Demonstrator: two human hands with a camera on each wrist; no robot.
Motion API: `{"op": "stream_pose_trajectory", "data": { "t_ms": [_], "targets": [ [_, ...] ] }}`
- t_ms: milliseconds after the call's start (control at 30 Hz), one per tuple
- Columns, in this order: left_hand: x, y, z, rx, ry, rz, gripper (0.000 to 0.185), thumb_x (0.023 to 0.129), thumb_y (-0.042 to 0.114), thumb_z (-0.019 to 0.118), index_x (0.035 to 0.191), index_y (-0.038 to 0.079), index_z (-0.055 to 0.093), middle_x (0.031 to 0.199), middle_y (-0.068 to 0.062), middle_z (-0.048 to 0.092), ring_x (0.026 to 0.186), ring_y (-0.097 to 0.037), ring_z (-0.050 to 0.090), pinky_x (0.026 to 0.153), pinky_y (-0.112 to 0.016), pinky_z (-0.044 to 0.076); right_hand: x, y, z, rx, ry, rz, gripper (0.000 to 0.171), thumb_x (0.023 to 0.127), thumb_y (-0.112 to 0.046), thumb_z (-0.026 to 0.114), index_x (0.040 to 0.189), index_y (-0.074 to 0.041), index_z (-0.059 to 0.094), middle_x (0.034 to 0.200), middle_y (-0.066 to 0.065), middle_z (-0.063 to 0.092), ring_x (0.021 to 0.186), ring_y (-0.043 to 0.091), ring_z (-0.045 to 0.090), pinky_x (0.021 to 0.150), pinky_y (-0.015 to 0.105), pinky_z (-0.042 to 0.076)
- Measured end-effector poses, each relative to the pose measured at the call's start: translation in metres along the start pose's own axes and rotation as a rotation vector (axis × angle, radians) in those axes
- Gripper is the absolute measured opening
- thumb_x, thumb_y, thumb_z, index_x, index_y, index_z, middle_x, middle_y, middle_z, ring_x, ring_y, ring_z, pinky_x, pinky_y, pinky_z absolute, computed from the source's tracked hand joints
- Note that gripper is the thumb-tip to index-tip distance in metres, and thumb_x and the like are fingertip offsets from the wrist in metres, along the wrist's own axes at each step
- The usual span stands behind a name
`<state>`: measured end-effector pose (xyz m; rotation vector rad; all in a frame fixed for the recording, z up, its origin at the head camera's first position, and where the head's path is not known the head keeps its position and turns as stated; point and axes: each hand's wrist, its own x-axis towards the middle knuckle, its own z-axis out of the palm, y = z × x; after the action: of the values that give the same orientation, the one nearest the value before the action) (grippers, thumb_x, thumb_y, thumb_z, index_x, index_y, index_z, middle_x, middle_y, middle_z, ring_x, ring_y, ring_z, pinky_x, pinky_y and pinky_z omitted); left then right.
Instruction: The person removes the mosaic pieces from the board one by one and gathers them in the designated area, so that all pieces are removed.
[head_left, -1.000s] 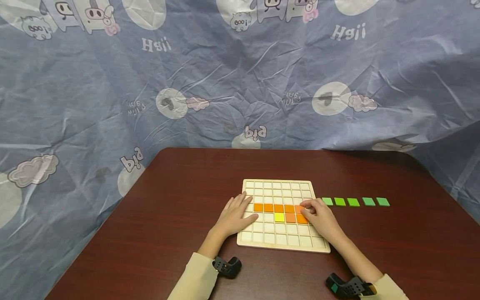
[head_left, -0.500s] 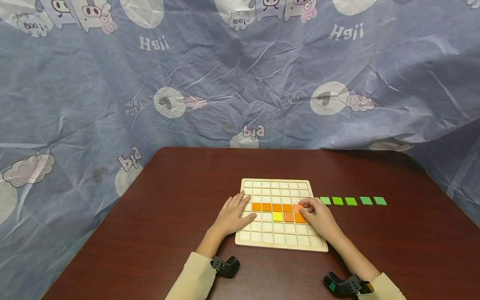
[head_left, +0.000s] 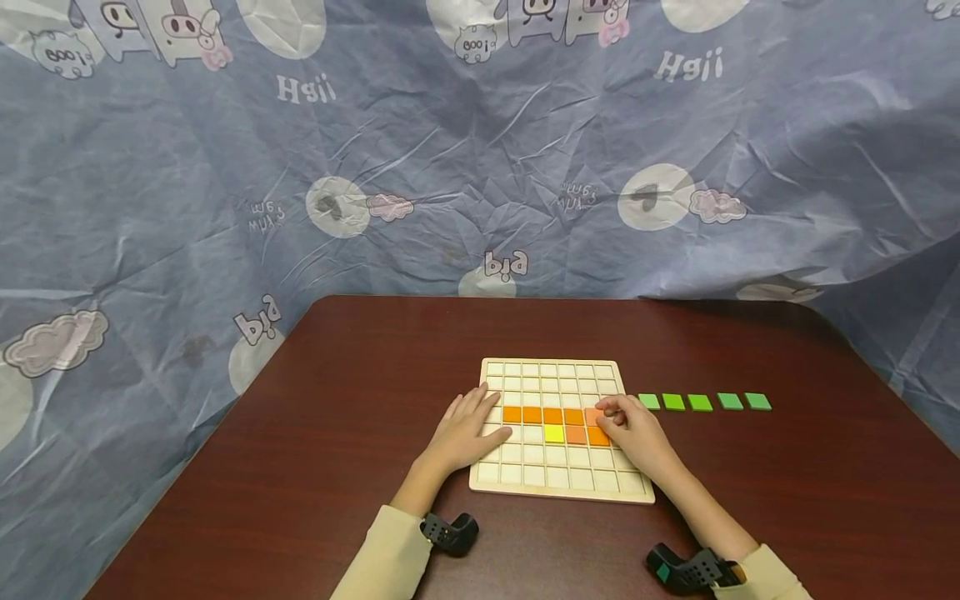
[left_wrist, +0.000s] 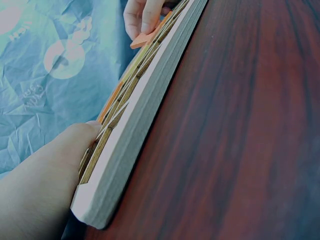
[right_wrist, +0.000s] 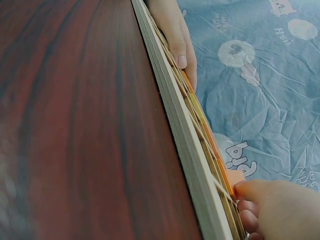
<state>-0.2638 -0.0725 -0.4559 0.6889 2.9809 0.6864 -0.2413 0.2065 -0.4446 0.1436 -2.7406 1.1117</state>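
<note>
A light wooden grid board [head_left: 555, 479] lies on the table. My left hand [head_left: 463, 433] rests on its left side, fingers spread and straight. At the right side, my right hand [head_left: 637, 429] pinches a light orange square tile [head_left: 591, 417] between thumb and fingers. The left wrist view shows this tile [left_wrist: 142, 40] tilted up at the fingertips. It sits at the right end of a row of several orange tiles [head_left: 532, 415]. In the row nearer me lie a yellow tile [head_left: 553, 434], a light orange tile [head_left: 576, 435] and an orange tile [head_left: 598, 437].
Several green tiles [head_left: 700, 403] lie in a line on the table to the right of the board. The dark red-brown table [head_left: 375, 375] ends at a blue patterned cloth [head_left: 450, 167] hung behind it. A black camera band [head_left: 450, 533] sits on each wrist.
The head view has shifted very slightly. Both hands keep their places on the board, and the right hand still pinches the light orange tile.
</note>
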Motion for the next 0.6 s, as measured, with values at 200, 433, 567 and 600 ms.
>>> {"op": "stream_pose_trajectory", "data": {
  "t_ms": [200, 433, 567, 600],
  "targets": [
    [0.000, 0.001, 0.000, -0.008, 0.001, 0.004, 0.065, 0.088, 0.057, 0.039, 0.143, 0.023, 0.027, 0.152, -0.004, 0.018, 0.140, -0.023, 0.020, 0.115, -0.043, 0.010, 0.000, -0.001, -0.001, 0.030, -0.022, 0.022, 0.018, 0.085, -0.017, 0.061, 0.100, -0.009, 0.057, 0.088, 0.006, 0.058, 0.073, 0.013, 0.048, 0.061, 0.019, 0.039],
    [-0.001, 0.002, -0.001, -0.011, 0.003, -0.005, 0.065, 0.088, 0.057, 0.039, 0.142, 0.023, 0.028, 0.152, -0.003, 0.019, 0.140, -0.023, 0.020, 0.115, -0.042, 0.010, 0.000, -0.003, -0.004, 0.039, -0.037, -0.003, 0.019, 0.084, -0.018, 0.063, 0.097, -0.009, 0.052, 0.081, 0.003, 0.057, 0.070, 0.009, 0.045, 0.060, 0.018, 0.036],
    [-0.001, 0.002, -0.001, -0.014, 0.001, -0.005, 0.065, 0.088, 0.057, 0.039, 0.143, 0.023, 0.028, 0.152, -0.003, 0.018, 0.140, -0.022, 0.019, 0.115, -0.042, 0.009, 0.000, -0.003, -0.011, 0.039, -0.078, -0.014, 0.019, 0.085, -0.018, 0.061, 0.102, -0.010, 0.056, 0.084, 0.004, 0.059, 0.070, 0.009, 0.047, 0.058, 0.019, 0.037],
    [-0.001, 0.002, 0.000, -0.013, 0.001, -0.005, 0.065, 0.088, 0.057, 0.039, 0.143, 0.023, 0.028, 0.152, -0.003, 0.018, 0.140, -0.022, 0.019, 0.115, -0.042, 0.009, 0.000, -0.003, -0.013, 0.035, -0.092, -0.013, 0.020, 0.086, -0.019, 0.061, 0.104, -0.011, 0.057, 0.086, 0.004, 0.060, 0.071, 0.010, 0.049, 0.059, 0.020, 0.039]
  ]
}}
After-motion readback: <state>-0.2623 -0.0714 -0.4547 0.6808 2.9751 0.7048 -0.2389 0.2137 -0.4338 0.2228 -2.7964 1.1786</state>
